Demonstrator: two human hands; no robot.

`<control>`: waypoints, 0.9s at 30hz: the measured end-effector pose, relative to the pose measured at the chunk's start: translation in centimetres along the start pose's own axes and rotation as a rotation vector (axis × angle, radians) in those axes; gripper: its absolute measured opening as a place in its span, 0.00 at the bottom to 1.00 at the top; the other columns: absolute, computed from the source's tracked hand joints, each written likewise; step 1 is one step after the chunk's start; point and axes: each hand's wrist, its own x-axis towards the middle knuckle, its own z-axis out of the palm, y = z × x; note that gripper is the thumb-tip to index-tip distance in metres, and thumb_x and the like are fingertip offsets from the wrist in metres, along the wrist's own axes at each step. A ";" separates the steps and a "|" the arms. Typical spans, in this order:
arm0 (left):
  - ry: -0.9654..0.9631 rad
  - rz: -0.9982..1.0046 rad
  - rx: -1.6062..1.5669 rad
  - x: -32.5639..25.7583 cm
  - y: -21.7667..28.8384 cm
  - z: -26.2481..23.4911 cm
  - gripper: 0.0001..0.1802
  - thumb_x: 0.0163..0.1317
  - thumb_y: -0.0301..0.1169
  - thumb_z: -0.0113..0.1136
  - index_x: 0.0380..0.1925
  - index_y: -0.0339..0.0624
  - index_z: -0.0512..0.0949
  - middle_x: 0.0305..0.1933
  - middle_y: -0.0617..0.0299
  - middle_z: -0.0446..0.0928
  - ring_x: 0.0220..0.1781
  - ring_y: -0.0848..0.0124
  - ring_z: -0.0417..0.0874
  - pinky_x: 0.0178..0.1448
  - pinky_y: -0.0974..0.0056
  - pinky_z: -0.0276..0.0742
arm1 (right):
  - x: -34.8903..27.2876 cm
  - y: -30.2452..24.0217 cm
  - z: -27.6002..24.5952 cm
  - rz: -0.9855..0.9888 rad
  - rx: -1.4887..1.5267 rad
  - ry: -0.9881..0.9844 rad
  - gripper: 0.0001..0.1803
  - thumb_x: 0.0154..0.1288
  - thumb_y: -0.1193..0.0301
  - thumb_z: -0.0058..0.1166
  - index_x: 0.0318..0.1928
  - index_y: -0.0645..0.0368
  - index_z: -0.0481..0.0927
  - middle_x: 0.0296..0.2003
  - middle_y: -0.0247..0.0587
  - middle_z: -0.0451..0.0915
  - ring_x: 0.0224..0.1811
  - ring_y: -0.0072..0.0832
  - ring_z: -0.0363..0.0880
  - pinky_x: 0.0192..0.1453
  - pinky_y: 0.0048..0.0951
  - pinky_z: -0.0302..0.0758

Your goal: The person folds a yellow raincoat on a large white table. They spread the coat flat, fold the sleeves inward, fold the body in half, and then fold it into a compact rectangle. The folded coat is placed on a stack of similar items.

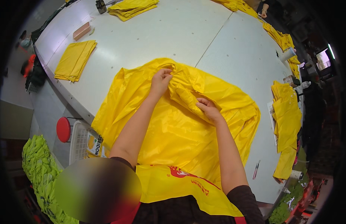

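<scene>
A large yellow garment [169,138] of thin, shiny cloth, like a raincoat, lies spread over the table in front of me. My left hand [160,83] is closed on its gathered upper edge, with thumb and fingertips pinched together. Lower and to the right, my right hand [208,109] grips the edge of a thick, rolled-looking fold [187,99] of the same garment. This bunched fold runs slantwise between the two hands. Below it the cloth lies loosely wrinkled and reaches toward my body. Some of my fingertips are hidden in the folds.
Folded yellow pieces [75,61] lie at the table's left, with more [132,8] at the far side and a stack [286,123] at the right. A pink tray [82,31], a pen [256,169] and a thread cone [287,55] are around. A red stool [63,129] and white basket [78,143] stand left.
</scene>
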 end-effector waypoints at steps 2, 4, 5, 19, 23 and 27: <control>-0.159 -0.186 -0.150 1.0 2.7 0.0 0.15 0.58 0.27 0.56 0.47 0.37 0.75 0.30 0.66 0.76 0.30 0.79 0.74 0.34 0.72 0.71 | -0.5 -1.2 -0.8 0.024 0.069 0.022 0.13 0.63 0.70 0.53 0.48 0.60 0.75 0.40 0.29 0.78 0.42 0.16 0.74 0.48 0.17 0.70; -0.263 -0.288 -0.199 1.2 4.2 -0.3 0.15 0.59 0.27 0.55 0.47 0.38 0.75 0.30 0.69 0.75 0.29 0.81 0.72 0.33 0.74 0.70 | -0.7 -2.3 -1.1 0.084 0.157 0.037 0.13 0.63 0.71 0.53 0.48 0.60 0.75 0.41 0.30 0.78 0.42 0.17 0.76 0.48 0.20 0.73; -0.291 -0.296 -0.174 1.2 4.4 -0.4 0.15 0.59 0.27 0.55 0.47 0.38 0.75 0.30 0.71 0.73 0.28 0.83 0.71 0.33 0.75 0.68 | -0.6 -2.1 -1.4 0.103 0.151 0.046 0.13 0.63 0.72 0.53 0.48 0.60 0.75 0.41 0.31 0.79 0.41 0.19 0.78 0.46 0.20 0.75; 0.051 0.647 0.553 -5.7 3.6 0.9 0.11 0.52 0.21 0.55 0.37 0.38 0.76 0.31 0.55 0.76 0.35 0.63 0.77 0.38 0.62 0.72 | -0.7 0.6 1.2 -0.214 -1.131 0.161 0.16 0.65 0.61 0.46 0.49 0.53 0.76 0.43 0.45 0.78 0.47 0.40 0.75 0.52 0.35 0.69; -0.293 0.913 0.666 -8.9 3.7 2.6 0.16 0.46 0.22 0.59 0.39 0.39 0.76 0.38 0.55 0.75 0.38 0.58 0.76 0.43 0.58 0.72 | -1.1 0.3 0.7 -0.272 -1.239 0.132 0.16 0.66 0.58 0.43 0.49 0.51 0.72 0.48 0.46 0.75 0.53 0.45 0.69 0.56 0.41 0.66; -0.304 0.888 0.827 -9.8 -0.2 3.6 0.18 0.49 0.27 0.52 0.43 0.36 0.73 0.42 0.52 0.73 0.45 0.59 0.73 0.49 0.59 0.69 | 0.7 0.2 1.3 -0.125 -1.114 0.107 0.16 0.67 0.59 0.42 0.48 0.54 0.70 0.49 0.48 0.74 0.54 0.42 0.70 0.57 0.37 0.67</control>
